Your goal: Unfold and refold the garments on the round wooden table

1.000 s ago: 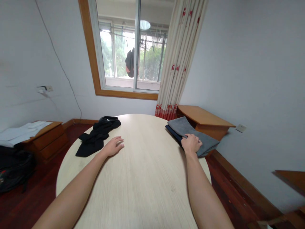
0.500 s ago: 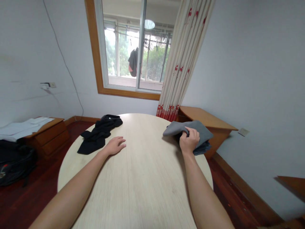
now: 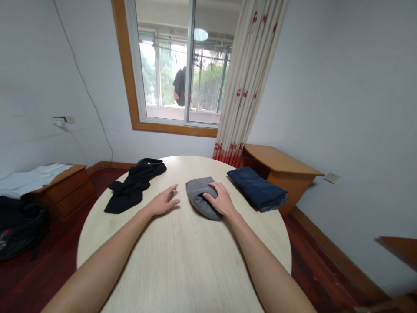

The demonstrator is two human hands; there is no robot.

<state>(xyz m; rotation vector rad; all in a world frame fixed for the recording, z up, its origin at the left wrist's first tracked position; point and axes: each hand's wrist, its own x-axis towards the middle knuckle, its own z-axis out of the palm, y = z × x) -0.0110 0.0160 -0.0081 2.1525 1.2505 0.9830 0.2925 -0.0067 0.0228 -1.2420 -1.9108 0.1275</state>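
Observation:
My right hand (image 3: 220, 199) grips a bunched grey cloth (image 3: 200, 200) that rests near the middle of the round pale wooden table (image 3: 182, 261). My left hand (image 3: 163, 201) hovers just left of the cloth with its fingers stretched out and holds nothing. A folded dark blue cloth (image 3: 257, 188) lies at the table's right edge. A crumpled black garment (image 3: 133, 184) lies at the far left of the table.
A wooden cabinet (image 3: 280, 167) stands behind the table on the right, beside a curtain (image 3: 247, 82) and a window (image 3: 177, 65). A low wooden dresser (image 3: 61, 184) with white fabric stands on the left, with a dark bag (image 3: 16, 230) on the floor.
My right hand lifted the grey cloth off the blue one and carried it left to the middle of the table. My left hand rose slightly and opened toward it.

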